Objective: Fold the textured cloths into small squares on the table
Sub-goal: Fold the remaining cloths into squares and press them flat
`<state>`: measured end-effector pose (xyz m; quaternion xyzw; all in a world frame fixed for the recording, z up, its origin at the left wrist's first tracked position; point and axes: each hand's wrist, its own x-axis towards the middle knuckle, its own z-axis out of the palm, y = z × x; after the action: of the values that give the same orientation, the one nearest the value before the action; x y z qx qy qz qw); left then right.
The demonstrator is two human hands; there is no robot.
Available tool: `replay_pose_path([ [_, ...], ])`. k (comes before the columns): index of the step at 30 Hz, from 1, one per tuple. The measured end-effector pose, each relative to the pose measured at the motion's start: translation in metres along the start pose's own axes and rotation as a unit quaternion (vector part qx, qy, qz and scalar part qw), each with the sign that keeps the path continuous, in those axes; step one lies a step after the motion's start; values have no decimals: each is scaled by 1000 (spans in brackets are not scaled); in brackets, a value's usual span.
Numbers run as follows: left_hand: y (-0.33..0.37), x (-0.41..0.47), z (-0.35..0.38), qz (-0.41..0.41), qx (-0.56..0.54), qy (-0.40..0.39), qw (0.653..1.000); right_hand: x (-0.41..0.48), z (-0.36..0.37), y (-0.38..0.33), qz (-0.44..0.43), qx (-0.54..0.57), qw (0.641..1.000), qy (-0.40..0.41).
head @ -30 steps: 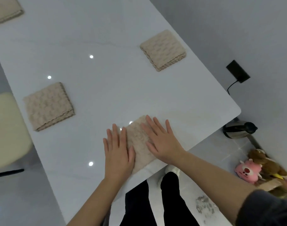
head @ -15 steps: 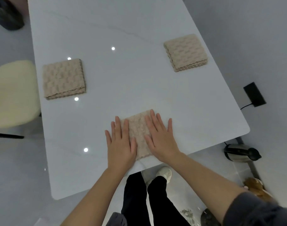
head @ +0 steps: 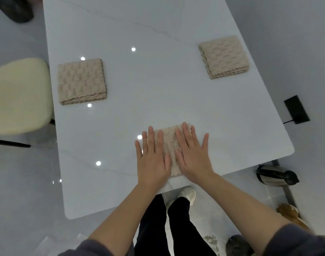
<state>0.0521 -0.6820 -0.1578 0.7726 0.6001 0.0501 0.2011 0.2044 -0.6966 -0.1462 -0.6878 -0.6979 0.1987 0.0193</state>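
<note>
The glossy white, faintly veined surface (head: 158,100) carries two finished beige waffle-textured squares, the left cloth (head: 81,81) and the right cloth (head: 224,56), each a thick stack with wavy edges. At the near edge the third cloth (head: 170,143) lies under the left hand (head: 153,163) and the right hand (head: 194,157). Their fingers (head: 151,137) stay straight and released, still pressing flat as a second ago, so this last fold looks nearly done.

— What's worn?
— Dark grey sleeves (head: 296,241) ending near the elbows, black trousers (head: 152,218), a white shoe (head: 187,194).
— And the arms?
— Bare forearms (head: 241,198); left hand (head: 152,159) and right hand (head: 193,157) bare too.
</note>
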Motion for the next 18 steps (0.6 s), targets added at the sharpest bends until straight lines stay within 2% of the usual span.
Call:
replay_pose_path([
  [9, 3, 0, 3, 6, 8, 9, 1000, 2, 9, -3, -21, -34, 999, 16],
  [13, -14, 6, -11, 67, 37, -8, 997, -4, -4, 10, -41, -70, 996, 30],
  [15, -26, 20, -25, 104, 32, -18, 994, -14, -15, 19, -95, -92, 990, 42],
  [18, -37, 59, -48, 195, 28, -27, 980, -24, -23, 29, -274, -151, 949, 49],
])
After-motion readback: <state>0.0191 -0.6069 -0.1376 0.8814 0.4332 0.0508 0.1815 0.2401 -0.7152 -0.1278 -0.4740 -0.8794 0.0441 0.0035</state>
